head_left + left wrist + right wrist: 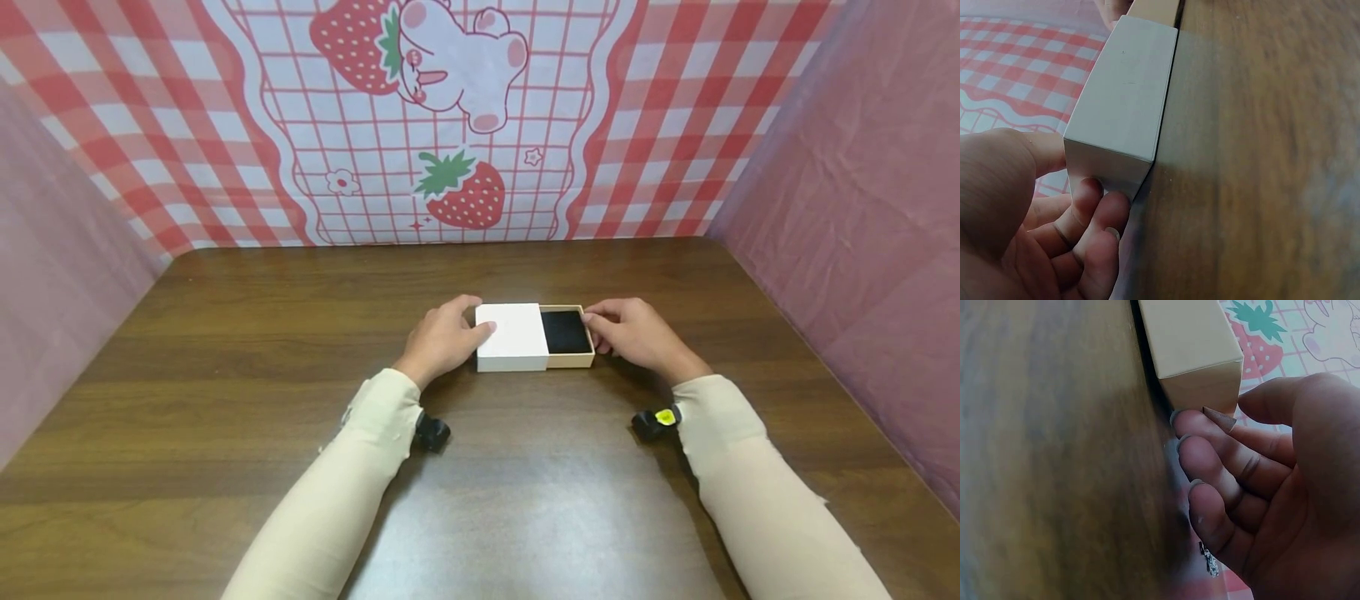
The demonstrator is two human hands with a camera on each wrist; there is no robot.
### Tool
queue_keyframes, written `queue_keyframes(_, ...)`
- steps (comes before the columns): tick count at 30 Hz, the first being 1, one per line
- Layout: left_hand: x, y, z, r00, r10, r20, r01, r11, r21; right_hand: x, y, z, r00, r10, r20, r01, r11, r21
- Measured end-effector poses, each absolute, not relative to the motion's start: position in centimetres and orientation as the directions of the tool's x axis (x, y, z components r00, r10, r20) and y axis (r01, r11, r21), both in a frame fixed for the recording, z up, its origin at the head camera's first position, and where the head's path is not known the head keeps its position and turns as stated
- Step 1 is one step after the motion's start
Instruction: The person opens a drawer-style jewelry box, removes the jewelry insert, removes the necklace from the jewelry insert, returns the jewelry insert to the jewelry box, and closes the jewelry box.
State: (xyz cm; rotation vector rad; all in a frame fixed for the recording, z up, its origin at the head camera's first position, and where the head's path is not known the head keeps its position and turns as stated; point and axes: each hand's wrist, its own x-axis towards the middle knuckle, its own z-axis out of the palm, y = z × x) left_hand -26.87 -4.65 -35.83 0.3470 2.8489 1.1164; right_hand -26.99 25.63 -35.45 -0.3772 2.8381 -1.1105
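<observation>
A white box sleeve [513, 333] lies flat on the table, with a tan drawer [572, 362] partly out of its right side. In the drawer is a flat black item [566, 332]; its kind cannot be told. My left hand [444, 337] grips the sleeve's left end, thumb on top and fingers against the end face in the left wrist view. At the drawer's right end is my right hand [633, 333], its thumb and forefinger at the end wall. A small brown pull tab [1219, 419] shows among those fingers in the right wrist view.
The brown wooden table [225, 333] extends around the box. Behind it hangs a red-and-white checked cloth [667, 108] with strawberries, and pink cloth [862, 208] covers the sides. A black wrist camera [432, 432] sits on the left wrist, another camera [654, 422] on the right.
</observation>
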Motion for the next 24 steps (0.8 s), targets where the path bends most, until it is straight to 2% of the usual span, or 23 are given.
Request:
queue_keyframes(13,-26.81,-4.63,-35.75,-0.973,0.231,0.025,0.186,0.708,0.681,-27.05,25.15,-35.56,-0.962,-0.269,0.049,-0.229,0.692,-0.684)
queue_keyframes(24,-26.81,-4.64,-35.77,-0.971,0.239,0.028,0.191,0.695,0.693,-26.83,24.79,-35.33,-0.964,-0.265,0.019,-0.205,0.698,-0.686)
